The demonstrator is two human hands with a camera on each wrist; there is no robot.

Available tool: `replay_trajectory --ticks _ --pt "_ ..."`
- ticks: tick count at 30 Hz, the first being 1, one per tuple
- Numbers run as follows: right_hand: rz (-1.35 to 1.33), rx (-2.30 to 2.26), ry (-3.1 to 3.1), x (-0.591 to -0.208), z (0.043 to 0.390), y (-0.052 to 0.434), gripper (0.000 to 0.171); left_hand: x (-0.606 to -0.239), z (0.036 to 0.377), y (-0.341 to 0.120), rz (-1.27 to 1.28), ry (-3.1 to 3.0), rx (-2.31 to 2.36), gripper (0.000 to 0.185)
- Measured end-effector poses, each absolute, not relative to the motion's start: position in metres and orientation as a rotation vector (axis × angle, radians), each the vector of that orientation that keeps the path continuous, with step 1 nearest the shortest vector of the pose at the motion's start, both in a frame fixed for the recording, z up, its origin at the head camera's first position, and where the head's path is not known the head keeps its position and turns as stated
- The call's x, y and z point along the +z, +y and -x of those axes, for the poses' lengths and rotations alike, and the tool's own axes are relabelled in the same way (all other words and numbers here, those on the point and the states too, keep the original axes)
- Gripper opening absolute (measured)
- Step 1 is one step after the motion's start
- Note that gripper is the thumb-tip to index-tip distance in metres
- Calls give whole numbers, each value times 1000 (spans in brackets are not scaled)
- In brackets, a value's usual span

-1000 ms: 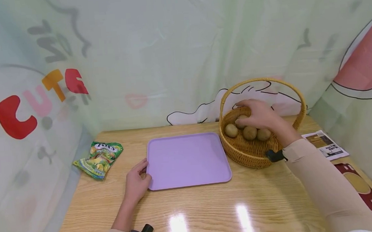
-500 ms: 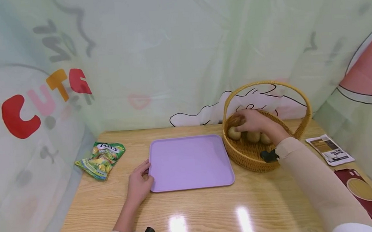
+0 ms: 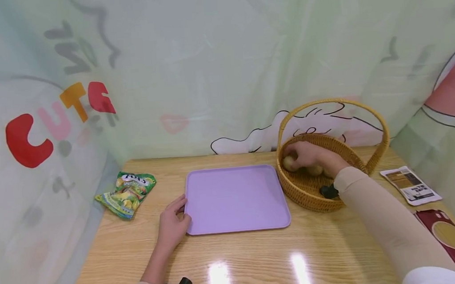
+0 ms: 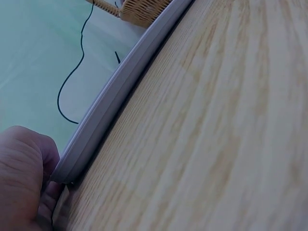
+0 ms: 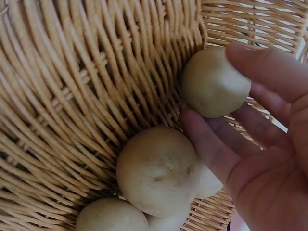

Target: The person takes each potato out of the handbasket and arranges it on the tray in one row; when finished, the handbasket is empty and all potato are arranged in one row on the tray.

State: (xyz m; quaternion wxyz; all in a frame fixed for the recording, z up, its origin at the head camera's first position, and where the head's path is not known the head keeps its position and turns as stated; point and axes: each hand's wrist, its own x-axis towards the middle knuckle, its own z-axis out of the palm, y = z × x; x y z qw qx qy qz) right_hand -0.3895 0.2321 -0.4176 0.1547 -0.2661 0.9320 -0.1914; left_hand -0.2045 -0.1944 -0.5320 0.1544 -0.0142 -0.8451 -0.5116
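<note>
While the left hand (image 3: 172,224) held a rectangular lilac tray (image 3: 236,199), the right hand (image 3: 308,154) gripped a round tan potato (image 5: 214,84) in the brown wicker basket (image 3: 307,200) beside the tray. Picking seemed underway; lifting called for secure fingers.

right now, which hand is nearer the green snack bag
Left. The left hand is at the left edge of the purple tray, just right of the green snack bag. The right hand is inside the wicker basket, beyond the tray's right edge.
</note>
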Motion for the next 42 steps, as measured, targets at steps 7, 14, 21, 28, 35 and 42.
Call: replay_trajectory --ticks 7,14,21,28,35,42 --pt "756 -453 2719 -418 387 233 39 -532 205 -192 43 -2418 -1479 47" --pt "745 -498 2743 -414 379 238 41 -536 202 -190 66 -2426 -1440 47" --pt "795 -533 2837 -389 365 241 46 -535 202 -192 56 -2445 -1423 46" --pt "797 -549 2883 -366 346 238 44 -532 203 -193 55 -2437 -1396 45" --pt "840 -662 2880 -357 328 222 44 -528 204 -193 41 -2444 -1420 46" --pt "898 -798 2836 -355 314 194 42 -529 204 -193 27 -2466 -1435 46"
